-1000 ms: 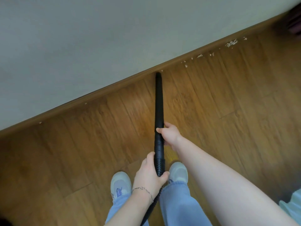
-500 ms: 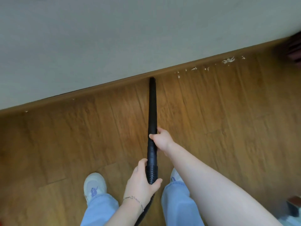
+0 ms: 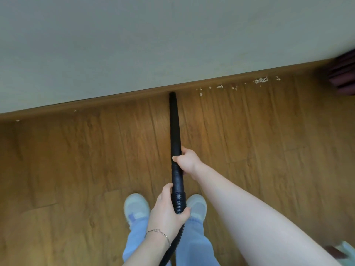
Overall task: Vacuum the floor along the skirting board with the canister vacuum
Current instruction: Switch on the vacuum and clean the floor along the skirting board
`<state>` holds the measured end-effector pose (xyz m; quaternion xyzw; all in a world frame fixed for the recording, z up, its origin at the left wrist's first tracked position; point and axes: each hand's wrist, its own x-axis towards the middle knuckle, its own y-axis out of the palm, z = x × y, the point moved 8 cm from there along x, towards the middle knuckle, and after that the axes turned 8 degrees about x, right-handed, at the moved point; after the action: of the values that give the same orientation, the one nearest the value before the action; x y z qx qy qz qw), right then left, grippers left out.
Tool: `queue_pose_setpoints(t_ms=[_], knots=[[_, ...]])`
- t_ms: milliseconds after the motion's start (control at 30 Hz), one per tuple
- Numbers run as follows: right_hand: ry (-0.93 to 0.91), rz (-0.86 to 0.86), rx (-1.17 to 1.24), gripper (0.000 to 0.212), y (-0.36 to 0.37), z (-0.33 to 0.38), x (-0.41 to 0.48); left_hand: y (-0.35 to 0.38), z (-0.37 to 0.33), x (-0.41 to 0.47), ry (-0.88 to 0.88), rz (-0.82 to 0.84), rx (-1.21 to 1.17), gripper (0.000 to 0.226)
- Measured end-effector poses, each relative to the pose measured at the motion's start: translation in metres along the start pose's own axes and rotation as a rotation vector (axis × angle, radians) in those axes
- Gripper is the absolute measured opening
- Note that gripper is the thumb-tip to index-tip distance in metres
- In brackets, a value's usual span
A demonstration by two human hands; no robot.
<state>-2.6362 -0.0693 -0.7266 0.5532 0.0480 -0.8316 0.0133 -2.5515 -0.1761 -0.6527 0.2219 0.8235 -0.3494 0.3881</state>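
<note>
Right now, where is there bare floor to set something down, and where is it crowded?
Bare: the floor left of the black tube, from skirting board to left shoe, with two tiny specks at the board. Also bare right of the tube, between the scraps and the right forearm. Crowded: the scrap-strewn strip along the board toward the dark object.

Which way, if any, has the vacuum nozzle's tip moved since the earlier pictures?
Yes, slightly rightward: the nozzle tip sits a little nearer the pale scraps along the skirting board.
</note>
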Motion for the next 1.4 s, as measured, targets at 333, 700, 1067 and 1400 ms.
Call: queue_pose_setpoints(t_ms=[333,700,1067,1400], knots=[[0.025,-0.004,0.03,0.064,0.006,-0.001,-0.003,-0.005,0.003,-0.001,0.034,0.001,-0.039,0.065],[0.022,-0.13,0.236,0.047,-0.049,0.01,-0.002,-0.008,-0.033,0.021,0.147,0.008,0.074,0.062],[0.026,-0.077,0.157,0.05,-0.059,-0.001,0.004,0.017,-0.042,0.018,0.097,-0.002,0.099,0.07],[0.017,-0.146,0.269,0.035,-0.106,0.002,0.008,0.027,-0.076,0.035,0.161,-0.052,0.166,0.061]])
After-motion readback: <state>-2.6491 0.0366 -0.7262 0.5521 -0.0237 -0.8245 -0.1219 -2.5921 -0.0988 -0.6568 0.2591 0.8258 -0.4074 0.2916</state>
